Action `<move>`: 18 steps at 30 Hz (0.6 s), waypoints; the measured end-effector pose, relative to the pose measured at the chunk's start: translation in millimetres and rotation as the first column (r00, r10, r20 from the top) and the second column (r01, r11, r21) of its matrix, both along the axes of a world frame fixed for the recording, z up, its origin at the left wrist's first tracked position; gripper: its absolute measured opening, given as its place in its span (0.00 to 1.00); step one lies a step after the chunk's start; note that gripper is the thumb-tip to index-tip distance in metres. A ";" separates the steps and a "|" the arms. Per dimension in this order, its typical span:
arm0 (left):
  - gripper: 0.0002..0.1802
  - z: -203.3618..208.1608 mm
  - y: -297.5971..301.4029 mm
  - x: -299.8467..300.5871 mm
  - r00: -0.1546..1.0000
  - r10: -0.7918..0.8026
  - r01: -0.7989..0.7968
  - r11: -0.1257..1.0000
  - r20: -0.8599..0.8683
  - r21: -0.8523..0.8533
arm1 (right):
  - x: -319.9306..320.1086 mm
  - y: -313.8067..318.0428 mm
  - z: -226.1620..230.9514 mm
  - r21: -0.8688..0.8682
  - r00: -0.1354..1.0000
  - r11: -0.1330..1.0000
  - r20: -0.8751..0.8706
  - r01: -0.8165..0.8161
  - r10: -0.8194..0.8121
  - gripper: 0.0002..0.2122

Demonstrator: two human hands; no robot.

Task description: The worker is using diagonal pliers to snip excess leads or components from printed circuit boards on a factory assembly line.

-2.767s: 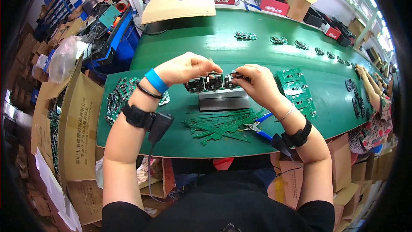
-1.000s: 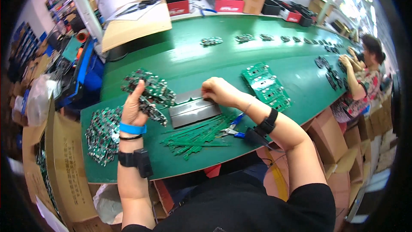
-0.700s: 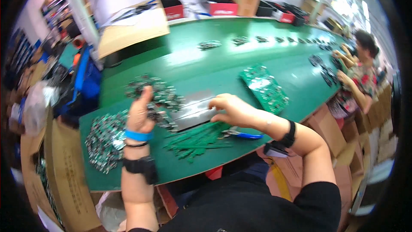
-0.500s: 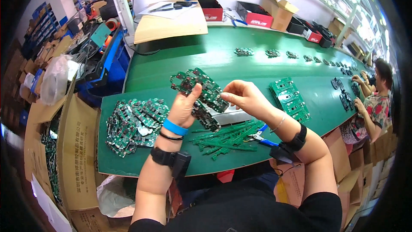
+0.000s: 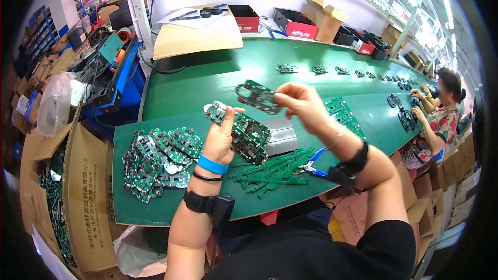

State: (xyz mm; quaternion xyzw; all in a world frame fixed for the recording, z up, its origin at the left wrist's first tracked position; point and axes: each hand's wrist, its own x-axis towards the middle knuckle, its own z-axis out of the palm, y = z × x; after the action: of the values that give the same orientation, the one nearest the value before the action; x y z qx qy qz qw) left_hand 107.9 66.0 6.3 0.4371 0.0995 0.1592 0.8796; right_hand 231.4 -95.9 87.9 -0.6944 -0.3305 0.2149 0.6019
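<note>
My left hand is closed around a small stack of green circuit boards, thumb on top. Pinched at its right end by my right hand, a single circuit board hangs in the air just above and beyond that stack. To the left of my left hand lies a heap of loose circuit boards. Beneath and right of the held stack are thin green board strips, with blue-handled cutting pliers beside them. A grey flat plate shows partly behind the stack.
Uncut board panels lie right of my right hand. Small boards line the green belt toward a co-worker at the far right. Red-and-black boxes and a cardboard sheet sit behind; a carton of boards stands left.
My right hand has lifted one circuit board off the stack and raised it away. My left hand keeps the other boards. The whole view has shifted slightly.
</note>
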 end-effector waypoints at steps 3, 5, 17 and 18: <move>0.17 0.8 11.1 -5.8 0.997 0.080 -0.083 0.983 -0.021 -0.163 | 15.5 -43.6 52.8 -0.188 0.968 0.981 0.251 0.043 0.006 0.06; 0.16 4.7 14.5 -6.3 0.992 0.118 -0.124 0.969 -0.044 -0.213 | 21.6 -77.1 102.9 -0.276 0.888 0.944 0.459 0.180 -0.035 0.05; 0.14 1.9 28.7 -3.9 0.964 0.244 -0.263 0.918 -0.102 -0.298 | 122.2 -37.2 231.8 -0.056 0.570 0.962 0.814 0.268 -0.111 0.15; 0.15 1.8 29.6 -4.5 0.962 0.251 -0.273 0.913 -0.111 -0.302 | 137.5 -9.7 208.2 -0.139 0.629 0.985 0.776 0.101 0.045 0.14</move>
State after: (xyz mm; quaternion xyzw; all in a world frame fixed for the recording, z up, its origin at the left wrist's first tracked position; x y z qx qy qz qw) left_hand 103.4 95.7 8.1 0.2791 0.2121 0.2422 0.9047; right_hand 369.0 -105.6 296.1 -0.7728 -0.5270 -0.0870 0.3428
